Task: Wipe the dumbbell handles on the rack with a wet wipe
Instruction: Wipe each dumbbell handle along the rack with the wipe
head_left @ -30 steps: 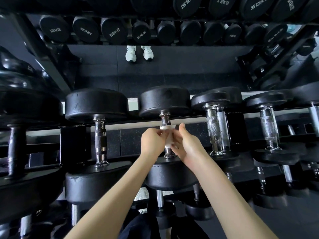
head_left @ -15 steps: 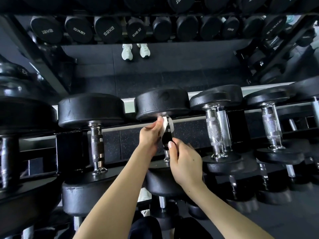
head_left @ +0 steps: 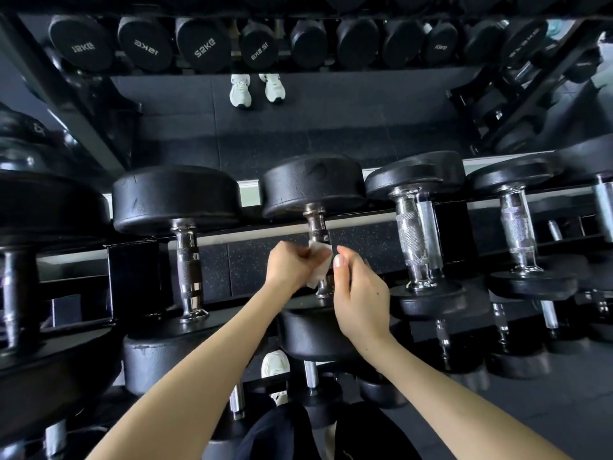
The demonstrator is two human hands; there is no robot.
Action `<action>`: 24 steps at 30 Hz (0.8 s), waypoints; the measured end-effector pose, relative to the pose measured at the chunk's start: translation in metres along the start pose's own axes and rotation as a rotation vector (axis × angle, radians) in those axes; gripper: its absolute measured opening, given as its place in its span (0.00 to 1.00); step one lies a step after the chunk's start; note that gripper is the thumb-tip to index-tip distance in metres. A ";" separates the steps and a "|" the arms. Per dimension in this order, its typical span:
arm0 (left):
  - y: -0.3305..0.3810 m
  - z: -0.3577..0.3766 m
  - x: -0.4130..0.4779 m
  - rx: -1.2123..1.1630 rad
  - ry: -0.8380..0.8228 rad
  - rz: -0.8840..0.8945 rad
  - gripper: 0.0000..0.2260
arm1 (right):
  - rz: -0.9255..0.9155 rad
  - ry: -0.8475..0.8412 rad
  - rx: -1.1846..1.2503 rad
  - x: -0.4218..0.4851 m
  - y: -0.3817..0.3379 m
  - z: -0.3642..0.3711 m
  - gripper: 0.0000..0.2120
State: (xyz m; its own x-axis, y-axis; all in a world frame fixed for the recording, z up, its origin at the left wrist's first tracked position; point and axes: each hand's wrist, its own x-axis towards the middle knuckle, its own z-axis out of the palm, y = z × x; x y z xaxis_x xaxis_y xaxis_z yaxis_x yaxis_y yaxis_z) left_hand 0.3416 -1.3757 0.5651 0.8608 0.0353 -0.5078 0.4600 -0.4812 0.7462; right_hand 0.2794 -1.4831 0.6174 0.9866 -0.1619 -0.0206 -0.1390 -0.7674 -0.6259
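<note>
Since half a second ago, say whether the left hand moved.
Yes. The left hand, gripping the wet wipe, slid back along the handle, away from the far dumbbell head.

Black rack [head_left: 245,236] carries a row of black dumbbells [head_left: 175,197] side by side

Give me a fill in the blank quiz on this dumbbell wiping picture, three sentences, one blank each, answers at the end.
1. The left hand grips a wet wipe whose colour is ____.
2. The wipe sits on the handle of the middle dumbbell; in the picture, the bare knurling shows ____ it.
3. The right hand has its ____ raised beside the wipe.

Missing words: white; above; thumb.
</note>
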 end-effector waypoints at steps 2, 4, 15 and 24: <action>-0.004 0.001 -0.001 -0.080 -0.043 -0.028 0.15 | 0.047 -0.017 0.059 0.000 0.002 0.000 0.24; -0.005 0.000 0.002 -0.246 -0.061 -0.065 0.13 | 0.062 -0.011 0.130 -0.001 0.003 -0.001 0.24; -0.010 0.005 0.004 -0.722 -0.243 -0.099 0.20 | 0.003 0.035 0.515 -0.010 0.013 -0.002 0.21; 0.003 0.003 0.021 -0.665 -0.155 -0.090 0.23 | -0.018 0.045 0.476 -0.009 0.015 0.000 0.23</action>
State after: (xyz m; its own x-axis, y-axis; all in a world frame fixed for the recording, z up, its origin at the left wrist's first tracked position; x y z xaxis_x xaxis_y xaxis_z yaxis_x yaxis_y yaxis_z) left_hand 0.3606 -1.3787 0.5549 0.7946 -0.0996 -0.5988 0.6068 0.1594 0.7787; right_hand 0.2684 -1.4931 0.6087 0.9824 -0.1856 0.0205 -0.0570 -0.4027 -0.9135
